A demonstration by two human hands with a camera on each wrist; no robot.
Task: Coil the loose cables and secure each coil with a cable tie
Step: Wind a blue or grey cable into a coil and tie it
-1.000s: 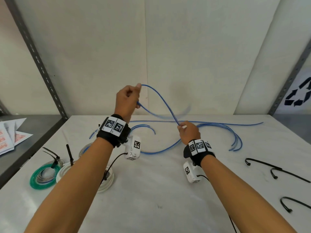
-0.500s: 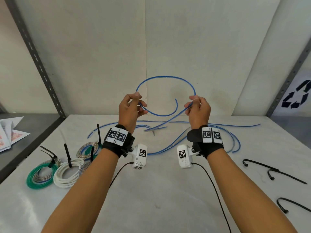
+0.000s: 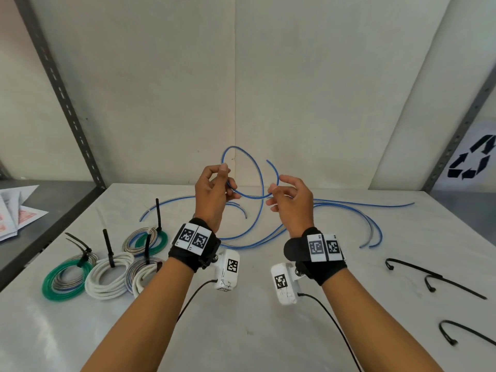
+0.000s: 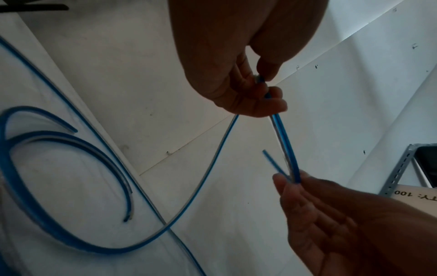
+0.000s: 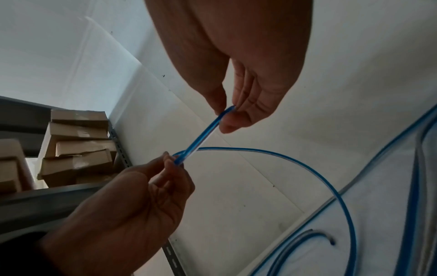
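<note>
A thin blue cable (image 3: 262, 208) rises from the white table (image 3: 241, 304) into one upright loop between my hands. My left hand (image 3: 224, 178) pinches the loop's left side between thumb and fingers, seen close in the left wrist view (image 4: 264, 87). My right hand (image 3: 273, 191) pinches two strands together at the loop's right side (image 5: 227, 112), its other fingers loosely spread. A short free end sticks up beside the right hand. The rest of the blue cable (image 4: 71, 233) lies in loose curves at the back of the table. Three black cable ties (image 3: 413, 268) lie at the right.
Several tied coils, green (image 3: 64, 280), white (image 3: 107, 277) and mixed ones, lie at the left front. Papers (image 3: 16, 210) lie on a side shelf beyond a slotted metal upright (image 3: 67, 108). Cardboard boxes (image 5: 78, 149) are stacked off to the side. A wall closes the back.
The right hand rose from the table with the cable and then moved toward the left hand. The wide arc between the hands has narrowed into a tall loop.
</note>
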